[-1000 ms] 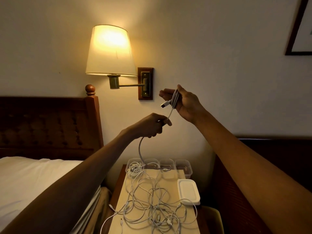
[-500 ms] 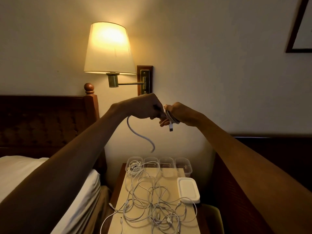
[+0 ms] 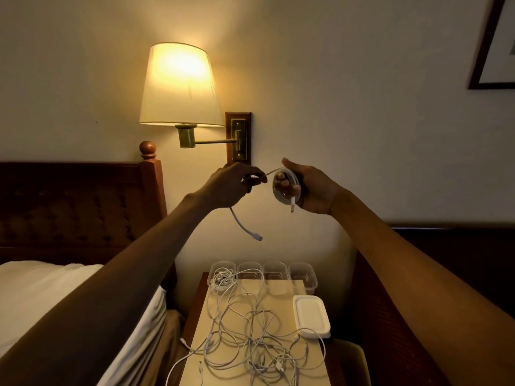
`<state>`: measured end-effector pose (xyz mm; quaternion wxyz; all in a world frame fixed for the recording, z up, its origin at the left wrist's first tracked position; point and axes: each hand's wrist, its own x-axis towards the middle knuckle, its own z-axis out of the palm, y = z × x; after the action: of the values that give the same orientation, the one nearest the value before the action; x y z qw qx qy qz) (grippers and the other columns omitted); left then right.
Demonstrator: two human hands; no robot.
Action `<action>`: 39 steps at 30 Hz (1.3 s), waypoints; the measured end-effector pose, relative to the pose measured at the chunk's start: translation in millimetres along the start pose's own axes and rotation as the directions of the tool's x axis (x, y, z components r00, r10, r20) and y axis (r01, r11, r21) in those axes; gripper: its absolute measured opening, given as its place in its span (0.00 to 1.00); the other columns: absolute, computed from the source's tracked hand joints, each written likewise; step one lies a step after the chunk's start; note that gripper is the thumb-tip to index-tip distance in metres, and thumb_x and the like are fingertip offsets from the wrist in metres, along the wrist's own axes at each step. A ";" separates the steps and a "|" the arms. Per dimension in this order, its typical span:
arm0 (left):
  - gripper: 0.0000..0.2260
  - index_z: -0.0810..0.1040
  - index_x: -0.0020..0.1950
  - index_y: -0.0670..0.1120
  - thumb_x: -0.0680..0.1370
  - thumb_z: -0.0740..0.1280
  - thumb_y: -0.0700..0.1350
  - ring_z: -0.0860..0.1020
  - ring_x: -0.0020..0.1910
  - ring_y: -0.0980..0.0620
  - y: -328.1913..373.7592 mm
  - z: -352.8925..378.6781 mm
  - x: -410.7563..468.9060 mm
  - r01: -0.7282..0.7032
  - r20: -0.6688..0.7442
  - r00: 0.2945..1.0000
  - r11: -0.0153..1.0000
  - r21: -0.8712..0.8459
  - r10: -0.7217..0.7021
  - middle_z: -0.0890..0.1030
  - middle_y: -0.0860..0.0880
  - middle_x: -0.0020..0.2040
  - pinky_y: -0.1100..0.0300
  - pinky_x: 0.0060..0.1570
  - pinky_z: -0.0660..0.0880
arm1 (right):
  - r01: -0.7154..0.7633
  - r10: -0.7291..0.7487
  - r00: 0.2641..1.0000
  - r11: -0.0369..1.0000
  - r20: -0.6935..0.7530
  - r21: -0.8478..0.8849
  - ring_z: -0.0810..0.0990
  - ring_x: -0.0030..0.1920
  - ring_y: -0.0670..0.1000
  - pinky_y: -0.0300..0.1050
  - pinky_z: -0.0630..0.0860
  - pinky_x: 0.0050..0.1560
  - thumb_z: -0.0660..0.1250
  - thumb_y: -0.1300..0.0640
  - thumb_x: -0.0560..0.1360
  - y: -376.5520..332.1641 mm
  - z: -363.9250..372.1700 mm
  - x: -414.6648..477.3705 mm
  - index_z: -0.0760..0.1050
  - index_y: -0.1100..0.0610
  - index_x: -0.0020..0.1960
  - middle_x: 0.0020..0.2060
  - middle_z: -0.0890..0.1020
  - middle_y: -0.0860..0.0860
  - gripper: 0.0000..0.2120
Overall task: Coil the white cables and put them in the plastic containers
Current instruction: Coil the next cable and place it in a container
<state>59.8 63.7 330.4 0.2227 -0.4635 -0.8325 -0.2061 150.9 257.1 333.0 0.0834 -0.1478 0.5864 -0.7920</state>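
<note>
Both hands are raised in front of the wall, well above the nightstand. My right hand [image 3: 312, 188] holds a white cable coil [image 3: 287, 188] wound around its fingers, one plug hanging below the loops. My left hand [image 3: 234, 185] pinches the same cable a short way from the coil. The loose tail [image 3: 245, 227] curves down from that hand and ends in a plug. Below, a tangle of white cables [image 3: 250, 341] lies on the nightstand. Several clear plastic containers [image 3: 276, 273] stand in a row at its far edge; the leftmost [image 3: 223, 271] has cable in it.
A stack of white lids [image 3: 310, 316] sits on the right of the nightstand [image 3: 281, 288]. A lit wall lamp [image 3: 179, 84] hangs just above my hands. The bed and wooden headboard [image 3: 69, 207] are on the left, dark furniture on the right.
My hands have drawn apart and the right palm has turned up, showing the wound loops. The free tail below my left hand has grown much shorter than a second ago.
</note>
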 end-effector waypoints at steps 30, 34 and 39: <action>0.06 0.85 0.51 0.45 0.77 0.70 0.45 0.80 0.45 0.54 14.0 -31.7 16.7 -0.097 0.068 0.993 0.995 0.007 0.096 0.84 0.49 0.47 0.61 0.45 0.75 | -0.182 0.101 0.975 0.877 -0.200 -0.444 0.77 0.29 0.46 0.39 0.74 0.40 0.47 0.49 0.85 13.0 -5.9 8.8 0.75 0.61 0.43 0.38 0.79 0.57 0.24; 0.07 0.85 0.50 0.52 0.76 0.70 0.52 0.70 0.51 0.51 7.6 -17.3 13.7 -0.198 -0.160 0.955 0.939 0.282 0.250 0.78 0.50 0.52 0.59 0.43 0.64 | -0.221 0.195 0.972 0.949 -0.132 -0.224 0.67 0.20 0.45 0.35 0.65 0.35 0.45 0.40 0.83 12.5 -8.5 7.0 0.73 0.58 0.28 0.25 0.75 0.53 0.35; 0.11 0.84 0.50 0.51 0.78 0.63 0.51 0.69 0.57 0.47 12.8 -1.4 9.2 -0.201 -0.297 0.891 0.885 0.420 0.344 0.75 0.46 0.58 0.60 0.50 0.63 | -0.231 0.196 0.966 0.946 -0.166 -0.227 0.65 0.17 0.45 0.31 0.65 0.29 0.44 0.39 0.82 8.2 -11.2 1.6 0.71 0.57 0.24 0.20 0.73 0.51 0.37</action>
<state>66.8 75.4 338.5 0.4849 -0.4798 -0.7257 -0.0897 145.4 264.3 322.4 0.1082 -0.0360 0.6965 -0.7085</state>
